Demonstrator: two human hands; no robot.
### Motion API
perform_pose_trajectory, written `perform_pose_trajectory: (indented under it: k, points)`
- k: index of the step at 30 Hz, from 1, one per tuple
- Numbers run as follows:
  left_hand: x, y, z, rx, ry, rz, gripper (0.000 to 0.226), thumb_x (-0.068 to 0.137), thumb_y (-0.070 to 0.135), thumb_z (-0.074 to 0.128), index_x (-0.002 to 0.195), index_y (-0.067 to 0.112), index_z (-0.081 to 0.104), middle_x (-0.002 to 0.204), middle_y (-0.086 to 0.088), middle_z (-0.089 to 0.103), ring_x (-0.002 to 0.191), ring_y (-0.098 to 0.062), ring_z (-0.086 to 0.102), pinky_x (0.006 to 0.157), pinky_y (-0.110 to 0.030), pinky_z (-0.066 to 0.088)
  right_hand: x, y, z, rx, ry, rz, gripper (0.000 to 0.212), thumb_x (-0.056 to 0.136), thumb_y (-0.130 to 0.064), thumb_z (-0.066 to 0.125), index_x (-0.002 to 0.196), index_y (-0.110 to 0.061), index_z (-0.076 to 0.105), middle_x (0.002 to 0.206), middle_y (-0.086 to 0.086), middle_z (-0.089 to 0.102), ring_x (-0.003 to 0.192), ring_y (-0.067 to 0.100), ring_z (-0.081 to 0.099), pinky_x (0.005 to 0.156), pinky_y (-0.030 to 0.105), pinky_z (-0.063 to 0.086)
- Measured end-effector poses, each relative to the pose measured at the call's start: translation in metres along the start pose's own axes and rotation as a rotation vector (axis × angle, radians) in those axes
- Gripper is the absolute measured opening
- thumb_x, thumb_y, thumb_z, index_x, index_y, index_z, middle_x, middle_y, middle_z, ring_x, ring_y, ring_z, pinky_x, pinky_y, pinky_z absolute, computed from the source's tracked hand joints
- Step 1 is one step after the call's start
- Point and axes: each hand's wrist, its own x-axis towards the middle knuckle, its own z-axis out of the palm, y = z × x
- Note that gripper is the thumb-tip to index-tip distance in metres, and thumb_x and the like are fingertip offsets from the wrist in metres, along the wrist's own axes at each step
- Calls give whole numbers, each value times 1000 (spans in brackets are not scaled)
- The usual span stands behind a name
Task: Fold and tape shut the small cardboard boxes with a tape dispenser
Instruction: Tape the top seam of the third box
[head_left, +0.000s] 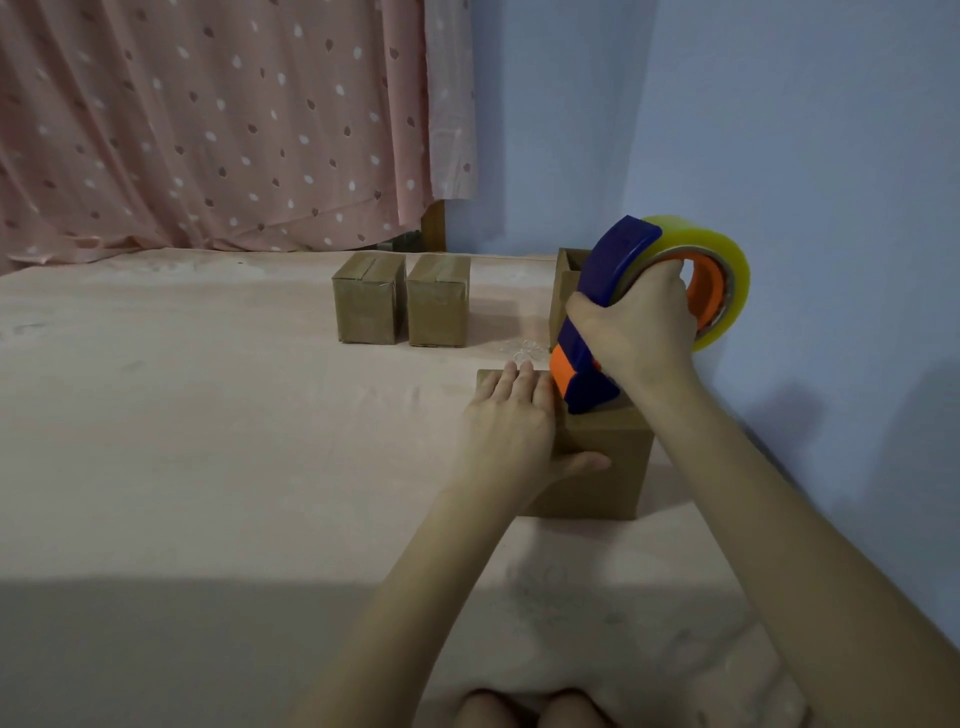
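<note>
Pressing flat on the top of the near cardboard box (597, 467), your left hand (511, 421) lies with fingers straight and thumb over the front face. Your right hand (636, 325) curls its fingers round the blue and orange tape dispenser (602, 291), whose lower end touches the box top just beside your left fingers. The roll of clear tape (727, 280) sits on it, raised toward the blue wall (779, 130). Two taped boxes (402, 299) stand side by side farther back on the pink sheet (208, 415); another open box (566, 286) is partly hidden behind the dispenser.
</note>
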Motion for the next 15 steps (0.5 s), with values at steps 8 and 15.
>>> perform_pose_trajectory:
  k: [8, 15]
  points:
    - [-2, -3, 2, -5, 36, 17, 99, 79, 80, 35, 150, 13, 21, 158, -10, 20, 146, -26, 15, 118, -36, 11, 12, 11, -12, 352, 122, 161, 43, 79, -23, 73, 115, -14, 52, 97, 0, 62, 85, 12, 61, 66, 20, 52]
    - [-3, -5, 4, -25, 41, 8, 102, 78, 80, 36, 152, 13, 15, 159, -8, 17, 147, -23, 13, 118, -34, 9, 26, 19, -44, 531, 226, 279, 25, 73, -17, 73, 94, -19, 58, 76, -12, 60, 75, 8, 63, 63, 23, 52]
